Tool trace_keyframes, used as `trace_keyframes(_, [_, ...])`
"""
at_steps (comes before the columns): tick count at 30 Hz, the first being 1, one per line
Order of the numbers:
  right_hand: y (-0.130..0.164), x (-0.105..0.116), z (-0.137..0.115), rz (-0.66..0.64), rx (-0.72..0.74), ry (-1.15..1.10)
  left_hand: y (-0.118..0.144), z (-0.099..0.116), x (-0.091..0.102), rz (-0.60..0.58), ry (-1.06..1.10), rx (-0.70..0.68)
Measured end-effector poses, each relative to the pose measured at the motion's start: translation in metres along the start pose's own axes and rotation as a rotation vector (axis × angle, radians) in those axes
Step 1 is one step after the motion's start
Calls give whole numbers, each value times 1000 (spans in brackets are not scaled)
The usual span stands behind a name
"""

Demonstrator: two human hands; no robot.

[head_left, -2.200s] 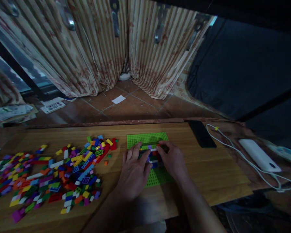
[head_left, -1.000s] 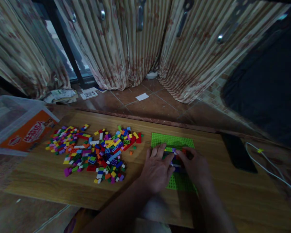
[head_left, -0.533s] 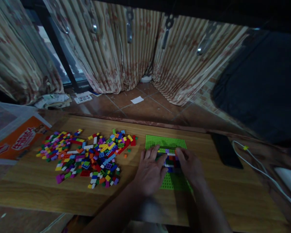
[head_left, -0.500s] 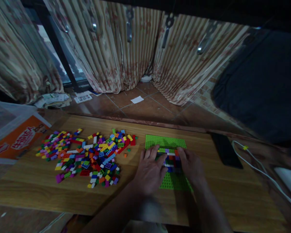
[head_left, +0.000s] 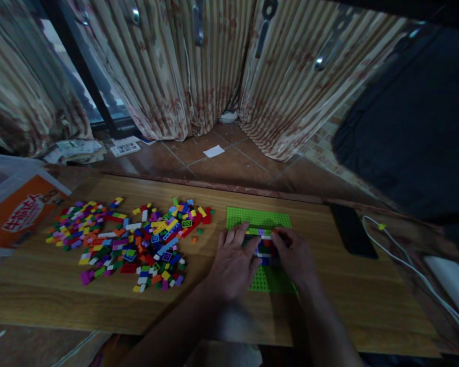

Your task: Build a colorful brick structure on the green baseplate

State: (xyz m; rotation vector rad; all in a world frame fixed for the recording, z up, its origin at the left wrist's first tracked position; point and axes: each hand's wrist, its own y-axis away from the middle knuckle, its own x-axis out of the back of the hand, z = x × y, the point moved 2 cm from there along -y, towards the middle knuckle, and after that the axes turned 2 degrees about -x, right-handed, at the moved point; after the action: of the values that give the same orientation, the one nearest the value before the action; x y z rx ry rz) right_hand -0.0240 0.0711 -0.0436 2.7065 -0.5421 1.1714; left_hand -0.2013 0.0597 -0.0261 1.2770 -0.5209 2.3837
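A green studded baseplate (head_left: 258, 218) lies flat on the wooden table (head_left: 348, 295). A small build of mixed-colour bricks (head_left: 265, 246) stands on its middle. My left hand (head_left: 233, 262) rests on the plate's left side, fingers spread and touching the build. From the right, my right hand (head_left: 296, 257) presses its fingertips on the build; whether it pinches a brick is hidden. To the left, a wide pile of loose coloured bricks (head_left: 133, 239) spreads over the table.
A clear plastic box with an orange label (head_left: 15, 209) sits at the far left. A black phone (head_left: 352, 235), a white cable (head_left: 401, 267) and a white power bank (head_left: 449, 280) lie at the right. Striped curtains (head_left: 199, 66) and tiled floor are beyond the table.
Both hands stay on the brick build with only small finger shifts. The view has swung left and slightly down, so the plastic box has come into sight.
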Motion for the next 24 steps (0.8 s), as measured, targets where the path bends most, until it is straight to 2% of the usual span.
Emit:
trace_keyframes(15, [1, -5, -5, 51, 39, -29, -2, 0, 1, -14, -33, 2])
trace_keyframes(24, [1, 9, -5, -6, 15, -42, -2, 0, 4, 35, -1, -5])
